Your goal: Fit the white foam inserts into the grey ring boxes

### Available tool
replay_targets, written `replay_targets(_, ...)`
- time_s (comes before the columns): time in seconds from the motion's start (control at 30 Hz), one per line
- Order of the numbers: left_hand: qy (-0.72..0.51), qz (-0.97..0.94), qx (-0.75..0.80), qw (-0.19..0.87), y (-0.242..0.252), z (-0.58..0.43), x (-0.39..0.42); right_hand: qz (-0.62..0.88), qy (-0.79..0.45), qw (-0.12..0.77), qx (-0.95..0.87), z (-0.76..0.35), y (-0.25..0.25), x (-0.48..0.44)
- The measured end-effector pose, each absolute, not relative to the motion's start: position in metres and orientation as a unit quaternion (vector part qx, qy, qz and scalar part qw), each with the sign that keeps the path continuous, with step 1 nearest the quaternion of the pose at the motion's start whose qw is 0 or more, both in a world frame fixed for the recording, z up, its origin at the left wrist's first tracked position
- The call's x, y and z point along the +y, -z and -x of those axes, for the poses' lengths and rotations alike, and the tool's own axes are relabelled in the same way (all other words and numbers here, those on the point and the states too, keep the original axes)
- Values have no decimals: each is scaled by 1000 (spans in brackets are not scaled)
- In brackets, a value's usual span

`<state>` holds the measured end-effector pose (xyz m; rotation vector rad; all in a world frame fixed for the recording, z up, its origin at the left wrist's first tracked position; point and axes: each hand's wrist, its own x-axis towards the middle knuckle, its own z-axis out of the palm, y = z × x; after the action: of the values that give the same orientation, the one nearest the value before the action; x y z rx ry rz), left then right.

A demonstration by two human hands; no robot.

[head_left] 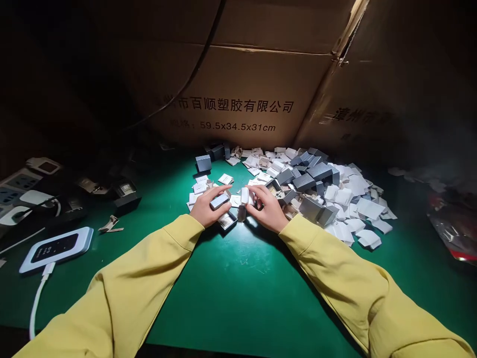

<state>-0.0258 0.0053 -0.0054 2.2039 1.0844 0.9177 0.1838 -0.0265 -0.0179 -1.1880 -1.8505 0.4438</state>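
My left hand [209, 205] is closed around a small grey block-shaped piece [219, 201], with the thumb along its lower edge. Below its fingers an open dark box [225, 222] with a pale insert sits on the green table [223, 288]. Across a narrow gap, my right hand [266, 206] pinches a small light-grey box-like piece [245, 196] between thumb and fingers. What lies under the right palm is hidden. White folded cards [200, 186] lie beyond the left hand. Right of my right hand spreads a heap of white paper pieces [350, 199] mixed with dark grey boxes [303, 182].
Large cardboard cartons [238, 79] stand along the back, with a dark cable [194, 69] hanging before them. At left are a power strip [22, 184], a white device [55, 251] with a white cable [37, 298], and another open dark box [126, 195]. A clear plastic bag [452, 223] lies far right.
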Motion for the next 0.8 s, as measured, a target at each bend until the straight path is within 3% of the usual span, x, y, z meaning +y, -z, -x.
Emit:
replay_targets(0.27, -337, -863, 283, 250, 12, 24, 2, 462, -110, 410, -778, -185, 28, -25)
replay_targets(0.8, -315, -762, 314, 471, 11, 27, 10, 416, -193, 453, -764, -187, 21, -26)
